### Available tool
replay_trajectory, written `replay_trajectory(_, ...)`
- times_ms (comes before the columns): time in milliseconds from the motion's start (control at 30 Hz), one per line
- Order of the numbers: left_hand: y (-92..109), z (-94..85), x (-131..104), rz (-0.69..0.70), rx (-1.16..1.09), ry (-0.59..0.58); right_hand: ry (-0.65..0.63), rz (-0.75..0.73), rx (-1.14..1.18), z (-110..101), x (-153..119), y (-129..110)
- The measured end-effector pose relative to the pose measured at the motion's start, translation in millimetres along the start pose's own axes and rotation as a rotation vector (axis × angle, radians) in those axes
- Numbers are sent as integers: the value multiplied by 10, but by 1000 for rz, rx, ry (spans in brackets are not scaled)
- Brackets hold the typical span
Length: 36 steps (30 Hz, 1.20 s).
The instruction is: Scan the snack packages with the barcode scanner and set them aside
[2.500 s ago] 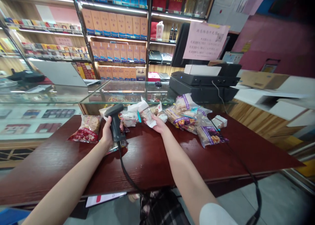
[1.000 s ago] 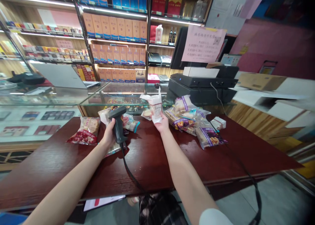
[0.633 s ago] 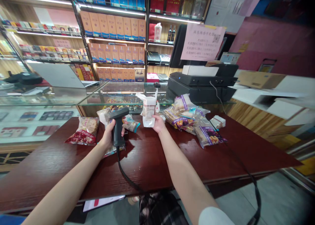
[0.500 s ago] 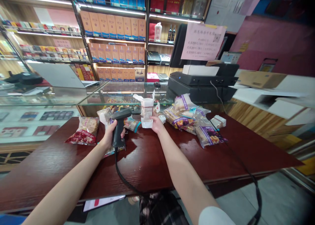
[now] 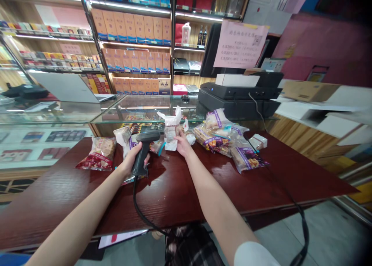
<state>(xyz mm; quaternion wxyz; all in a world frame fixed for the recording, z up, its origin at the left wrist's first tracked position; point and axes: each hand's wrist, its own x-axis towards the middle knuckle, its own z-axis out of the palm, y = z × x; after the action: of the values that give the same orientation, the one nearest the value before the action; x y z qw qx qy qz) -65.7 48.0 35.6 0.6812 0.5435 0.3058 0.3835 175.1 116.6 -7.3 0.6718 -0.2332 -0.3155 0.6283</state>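
A black barcode scanner (image 5: 142, 152) is gripped by its handle in my left hand (image 5: 131, 161), its head pointing right. My right hand (image 5: 182, 143) has its fingers closed on the right side of a small white package (image 5: 171, 131) with dark print and crumpled ends, upright in front of the scanner head. Behind and below my left hand lie packaged snacks, among them a white-and-purple pack (image 5: 124, 138), partly hidden. A red-and-clear snack bag (image 5: 99, 152) lies to the left. On the right sits a pile of purple-and-clear snack bags (image 5: 213, 136).
A glass display counter (image 5: 136, 103) runs behind the dark red wooden table (image 5: 186, 188). The scanner's cable (image 5: 142, 208) hangs over the near edge. At the back right stand a black cash drawer (image 5: 232, 103) and a monitor with a pink notice (image 5: 241, 45). A laptop (image 5: 65, 87) stands left.
The white package has shifted slightly left and tilted, closer to the scanner head. The scanner in my left hand has moved slightly right and down.
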Motion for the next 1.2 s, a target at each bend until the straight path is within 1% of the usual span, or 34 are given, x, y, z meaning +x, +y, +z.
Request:
replay_trajectory(133,-4,-7,1,21,13,13,10,8,-8,26,-16,-11)
replay_trajectory(300,5,12,-6,93,-20,70,17,-20,-70,84,-63,-49)
replay_trajectory(433,10,21,-5,80,-43,67,14,-23,-115,108,-84,-66)
replay_trajectory(600,-14,-2,-2,50,-14,72,6,-31,-49,101,-83,-63)
replay_trajectory(667,-16,-7,-2,38,-14,66,-10,-10,-14,98,-83,-73)
replay_trajectory(767,3,6,-8,25,-44,60,-2,63,32,93,-84,-105)
replay_trajectory(867,32,32,-20,59,-88,77,20,127,51,76,-81,-137)
replay_trajectory(1000,57,47,-42,57,-114,80,41,157,28,39,-72,-163)
replay_trajectory(1100,76,54,-59,49,-130,83,71,194,66,31,-78,-183)
replay_trajectory(1200,101,67,-69,55,-151,78,30,218,137,51,-108,-214)
